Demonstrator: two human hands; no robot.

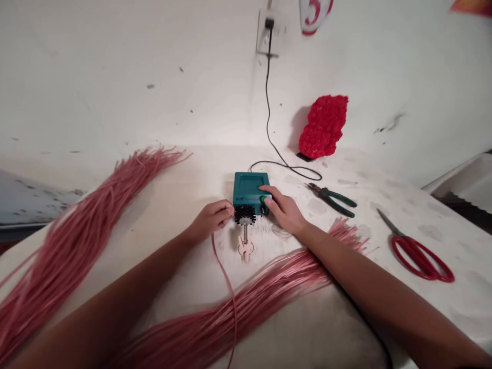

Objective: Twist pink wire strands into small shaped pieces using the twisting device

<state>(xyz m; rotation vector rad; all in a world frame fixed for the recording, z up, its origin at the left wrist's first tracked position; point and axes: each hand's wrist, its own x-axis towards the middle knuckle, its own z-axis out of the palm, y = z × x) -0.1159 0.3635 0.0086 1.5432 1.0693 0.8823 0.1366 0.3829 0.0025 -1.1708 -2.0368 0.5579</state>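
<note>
A small teal electric machine (250,187) stands on the white table, with a black toothed wheel (245,214) at its front. From the wheel a metal shaft (245,233) points toward me, ending in a pale winged piece (245,249). My left hand (210,219) is closed in a pinch at the wheel's left side, holding a thin pink cord (223,266) that trails down toward me. The cord's tip is hard to make out. My right hand (285,209) grips the machine's right side, one finger on top and the thumb by a green knob (263,199).
Bundles of pink cords lie at the left (92,220) and in front of me (265,287). To the right are green-handled pliers (332,198) and red-handled scissors (417,256). A red textured piece (325,125) leans on the wall. A black power cable (268,102) reaches the socket.
</note>
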